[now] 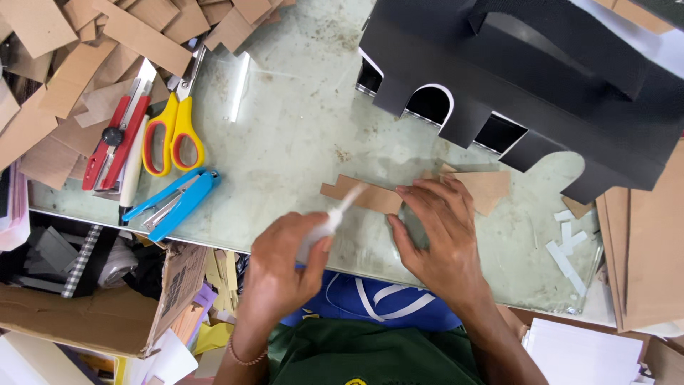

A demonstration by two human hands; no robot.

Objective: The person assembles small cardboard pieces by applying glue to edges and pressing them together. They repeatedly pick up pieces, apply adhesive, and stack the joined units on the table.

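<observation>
Head view: right hand flat, fingers spread, pinning the cardboard strip to the glass table at near centre so it stays put, while left hand grips a white glue bottle, blurred nozzle on the strip.

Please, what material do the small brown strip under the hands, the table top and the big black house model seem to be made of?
The brown strip looks like matte cardboard: flat, stiff, the same tan as the scraps nearby. The table top seems to be glass: pale green, glossy, smudged, with a see-through front edge. The black house model appears to be matte black card or board; its cut-out arches show pale edges, so the core may be lighter.
</observation>
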